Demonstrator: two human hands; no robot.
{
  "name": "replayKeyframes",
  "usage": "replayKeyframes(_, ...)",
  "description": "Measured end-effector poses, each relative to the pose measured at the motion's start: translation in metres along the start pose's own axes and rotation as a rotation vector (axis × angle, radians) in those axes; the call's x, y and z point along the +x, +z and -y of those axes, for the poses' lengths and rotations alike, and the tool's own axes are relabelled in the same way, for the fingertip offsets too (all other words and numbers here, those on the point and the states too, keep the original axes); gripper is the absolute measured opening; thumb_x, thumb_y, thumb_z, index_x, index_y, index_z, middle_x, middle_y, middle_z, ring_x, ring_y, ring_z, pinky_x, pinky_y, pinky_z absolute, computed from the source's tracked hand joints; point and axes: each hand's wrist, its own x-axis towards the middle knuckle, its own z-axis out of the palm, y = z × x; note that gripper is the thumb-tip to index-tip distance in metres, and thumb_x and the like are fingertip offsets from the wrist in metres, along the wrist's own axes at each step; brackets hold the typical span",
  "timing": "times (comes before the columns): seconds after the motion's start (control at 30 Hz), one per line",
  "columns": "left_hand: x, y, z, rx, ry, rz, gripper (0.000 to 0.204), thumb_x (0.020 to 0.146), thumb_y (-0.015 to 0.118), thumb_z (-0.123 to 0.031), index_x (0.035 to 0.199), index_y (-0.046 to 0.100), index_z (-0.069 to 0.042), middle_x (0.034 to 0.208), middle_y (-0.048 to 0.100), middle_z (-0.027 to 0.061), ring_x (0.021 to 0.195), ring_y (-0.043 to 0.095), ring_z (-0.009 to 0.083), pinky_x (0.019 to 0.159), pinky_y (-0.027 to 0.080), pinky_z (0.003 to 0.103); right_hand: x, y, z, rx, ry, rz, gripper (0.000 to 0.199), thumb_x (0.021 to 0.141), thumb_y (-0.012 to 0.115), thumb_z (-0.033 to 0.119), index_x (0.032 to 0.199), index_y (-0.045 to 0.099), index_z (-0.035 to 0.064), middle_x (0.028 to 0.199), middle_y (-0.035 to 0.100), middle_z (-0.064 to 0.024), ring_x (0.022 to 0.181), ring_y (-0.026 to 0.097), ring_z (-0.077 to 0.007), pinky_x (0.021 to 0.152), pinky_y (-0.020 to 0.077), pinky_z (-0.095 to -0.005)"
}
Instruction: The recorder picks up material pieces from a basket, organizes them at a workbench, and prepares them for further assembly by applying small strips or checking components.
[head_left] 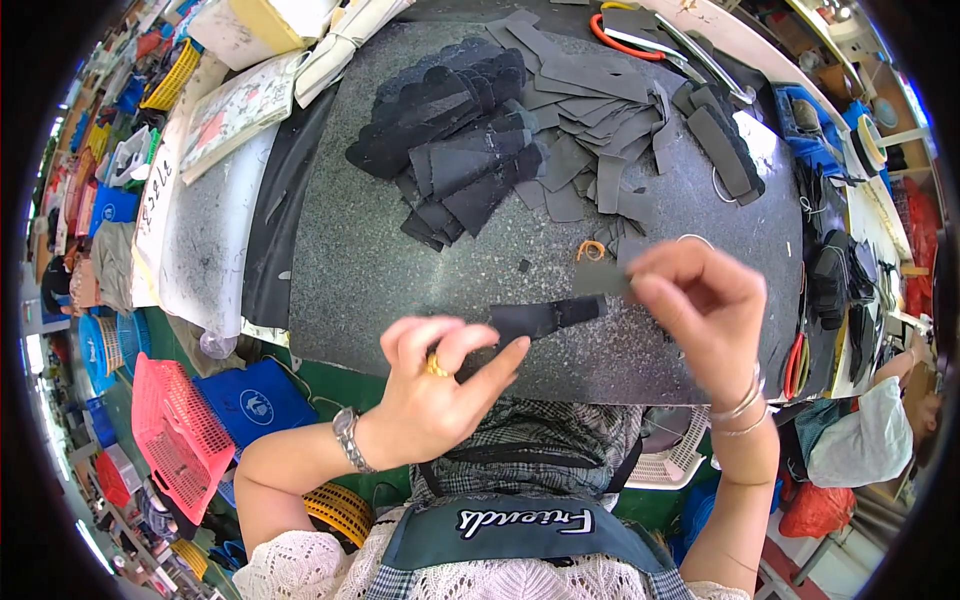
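Note:
A short black fabric strip (527, 319), made of two overlapping parts, lies on the speckled dark work surface in front of me. My left hand (430, 395) is at its left end with fingers apart, and the thumb tip meets the strip's lower edge. My right hand (705, 315) is closed in a pinch at the edge of a small flat grey piece (600, 278), just beyond the strip. An orange rubber band (590, 250) is beside that piece. Farther off are a heap of black fabric pieces (465, 130) and a spread pile of grey pieces (600, 110).
Orange-handled scissors (630, 45) lie at the far edge. On the right are a bundle of dark strips (720, 145) and a blue tray (805, 125). A pink basket (180, 430) stands at lower left. At far right another person's arm (900, 365) shows.

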Motion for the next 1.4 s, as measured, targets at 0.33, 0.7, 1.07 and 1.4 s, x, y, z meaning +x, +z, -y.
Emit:
replayKeyframes(0.33,-0.022,0.014,-0.005,0.261,0.064,0.098,0.034,0.082,0.069,-0.026,0.116,0.072,-0.018,0.105,0.050,-0.0029,0.104,0.039,0.0186,0.099,0.027,0.041,-0.005,0.052,-0.051,0.072,0.281,0.153,0.050,0.082,0.071,-0.010,0.126,0.048,-0.0021,0.091,0.068,-0.0106,0.082,0.070,-0.0121,0.070,0.0581,-0.0238)
replayKeyframes(0.7,-0.010,0.010,-0.004,0.229,0.084,0.206,0.040,0.077,0.074,-0.020,0.116,0.070,-0.013,0.129,0.061,-0.0025,0.108,0.048,0.0219,0.101,0.029,0.045,0.003,0.034,-0.024,-0.801,-0.120,0.142,0.044,0.072,0.080,0.010,0.108,0.055,0.0028,0.099,0.059,-0.0104,0.084,0.060,-0.0306,0.073,0.0502,-0.0409)
replayKeyframes(1.07,0.080,0.007,0.093,0.194,0.017,-0.088,0.034,0.083,0.073,-0.010,0.115,0.068,0.001,0.120,0.068,0.0142,0.117,0.063,0.0311,0.110,0.041,0.044,-0.030,-0.004,0.005,-0.577,0.091,-0.028,0.023,0.078,0.078,0.002,0.093,0.061,0.0002,0.080,0.067,-0.0130,0.066,0.067,-0.0225,0.060,0.0518,-0.0312)
replayKeyframes(1.4,0.077,0.017,0.070,0.434,0.053,-0.067,0.041,0.074,0.077,-0.019,0.111,0.070,-0.003,0.117,0.058,0.0065,0.108,0.050,0.0281,0.090,0.042,0.042,0.038,0.007,-0.010,-0.768,-0.485,0.125,0.041,0.077,0.064,-0.005,0.118,0.062,0.0009,0.114,0.066,-0.0166,0.102,0.062,-0.0354,0.090,0.0503,-0.0435)
